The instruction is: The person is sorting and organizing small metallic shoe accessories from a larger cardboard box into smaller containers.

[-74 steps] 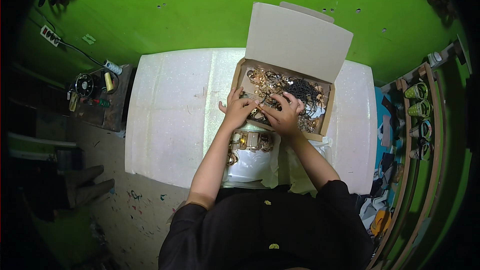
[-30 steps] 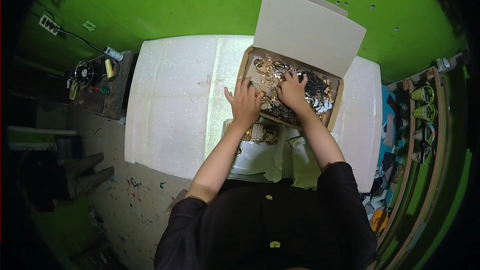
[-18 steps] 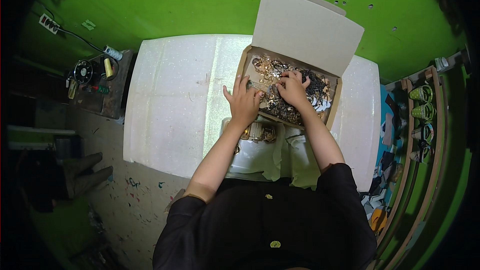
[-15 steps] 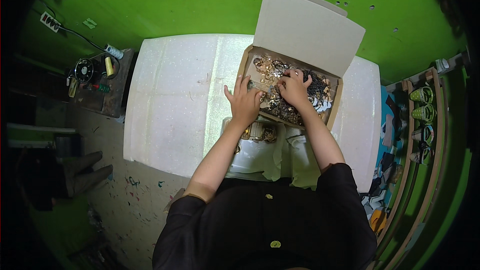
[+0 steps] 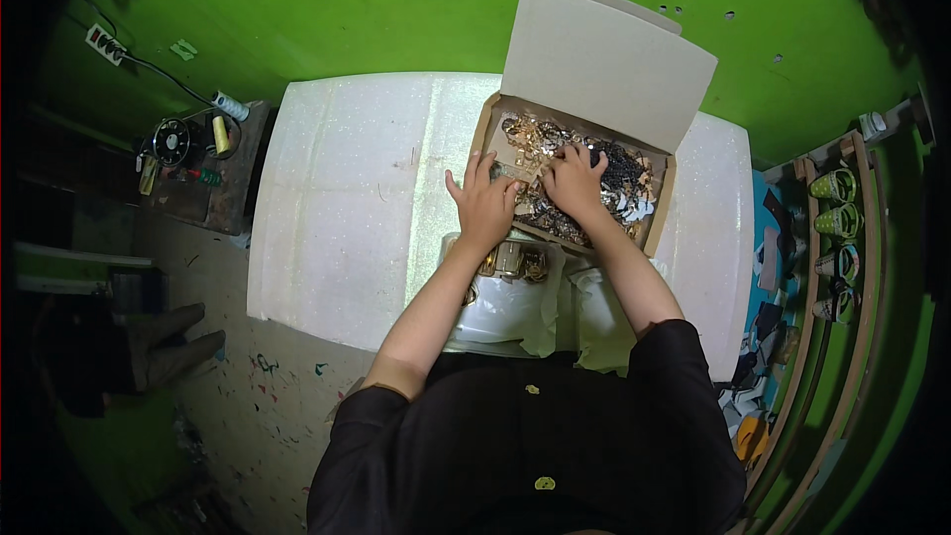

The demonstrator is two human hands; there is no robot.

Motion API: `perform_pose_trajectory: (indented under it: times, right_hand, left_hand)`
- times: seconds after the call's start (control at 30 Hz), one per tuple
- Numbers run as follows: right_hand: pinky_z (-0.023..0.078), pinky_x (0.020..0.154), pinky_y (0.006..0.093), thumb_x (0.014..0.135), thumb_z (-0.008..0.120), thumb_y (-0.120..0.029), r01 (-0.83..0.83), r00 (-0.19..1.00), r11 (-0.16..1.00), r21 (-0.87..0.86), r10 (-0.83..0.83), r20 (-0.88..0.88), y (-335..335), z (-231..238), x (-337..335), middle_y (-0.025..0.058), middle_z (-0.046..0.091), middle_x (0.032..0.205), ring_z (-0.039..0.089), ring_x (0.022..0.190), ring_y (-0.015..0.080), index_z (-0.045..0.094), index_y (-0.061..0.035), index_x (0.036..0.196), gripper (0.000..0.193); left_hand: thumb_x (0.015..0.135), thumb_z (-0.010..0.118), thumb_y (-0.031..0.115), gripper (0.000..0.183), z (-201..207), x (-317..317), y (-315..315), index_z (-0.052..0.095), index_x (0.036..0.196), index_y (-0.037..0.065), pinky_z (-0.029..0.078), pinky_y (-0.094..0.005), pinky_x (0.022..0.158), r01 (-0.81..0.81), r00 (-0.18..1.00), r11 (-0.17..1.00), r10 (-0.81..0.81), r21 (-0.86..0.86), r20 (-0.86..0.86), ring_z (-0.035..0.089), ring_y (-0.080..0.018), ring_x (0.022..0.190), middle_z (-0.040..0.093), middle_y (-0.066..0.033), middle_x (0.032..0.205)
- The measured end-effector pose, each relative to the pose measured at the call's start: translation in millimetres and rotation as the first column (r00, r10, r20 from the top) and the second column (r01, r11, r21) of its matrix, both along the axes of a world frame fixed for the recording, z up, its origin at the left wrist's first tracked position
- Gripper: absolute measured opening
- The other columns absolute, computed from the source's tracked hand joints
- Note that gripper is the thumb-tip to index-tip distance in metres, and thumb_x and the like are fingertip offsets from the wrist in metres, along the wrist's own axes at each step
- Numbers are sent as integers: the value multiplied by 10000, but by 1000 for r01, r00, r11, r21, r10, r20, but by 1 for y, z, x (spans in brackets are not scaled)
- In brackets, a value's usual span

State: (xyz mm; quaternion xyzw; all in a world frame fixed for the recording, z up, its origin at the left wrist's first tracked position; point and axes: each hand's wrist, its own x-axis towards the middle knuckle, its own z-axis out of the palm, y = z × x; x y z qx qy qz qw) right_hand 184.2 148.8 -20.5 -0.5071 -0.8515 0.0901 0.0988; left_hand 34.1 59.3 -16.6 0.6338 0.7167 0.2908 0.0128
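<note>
cardboard box [image 5: 666,193] | table, far right | brown, white lid up

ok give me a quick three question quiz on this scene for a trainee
1. True or false: the lid of the brown cardboard box stands open.
2. Which hand lies deeper among the small gold and dark metal pieces: left hand or right hand?
3. What lies on the white table just under the left wrist?

Key
1. True.
2. Right hand.
3. A crumpled white plastic bag with gold pieces on it.

White table [image 5: 337,198] under cardboard box [image 5: 604,69]
</note>
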Motion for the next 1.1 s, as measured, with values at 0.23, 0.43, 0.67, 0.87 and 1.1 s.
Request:
perform_pose_trajectory:
  times: [0.23,0.43,0.67,0.87,1.1]
  right_hand:
    - [164,970,544,820,618,-255,269,902,950,-160,-306,-306,-19,22,28,45,530,1161,354,1201,246,696,-134,881,156]
    - [223,987,450,827,624,-307,149,734,903,-403,-374,-567,-36,29,58,23,552,1194,391,1179,243,704,-135,916,210]
    - [187,1007,452,854,580,-323,168,769,901,-401,-374,-518,-90,57,57,62,527,1191,356,1199,254,677,-115,910,236]
    - [81,993,571,830,592,-274,55,920,956,-288,-160,-357,-147,44,14,68,482,1208,290,1249,268,678,-122,833,175]
    - [103,952,665,802,600,-230,40,953,998,58,-21,-303,-155,13,-13,71,474,1249,285,1269,322,674,-94,812,155]
  left_hand:
    - [847,589,301,172,7,0,-4,694,866,166,72,-626,1011,27,997,999,-24,-39,67,304,-291,1302,470,-99,1292]
    - [862,574,272,179,5,-5,-20,678,934,145,58,-619,990,2,951,998,15,-57,309,229,-296,1325,405,-95,1363]
    - [868,590,299,206,33,-11,-77,687,927,127,133,-440,1004,-65,921,997,72,-31,383,301,-265,1275,426,-106,1354]
    - [853,614,313,215,29,-31,-126,697,908,122,130,-451,1012,-163,907,984,176,-68,382,299,-279,1275,418,-115,1355]
    - [849,616,332,222,17,-41,-150,701,905,135,112,-469,1012,-220,873,968,250,-120,418,275,-278,1283,406,-110,1358]
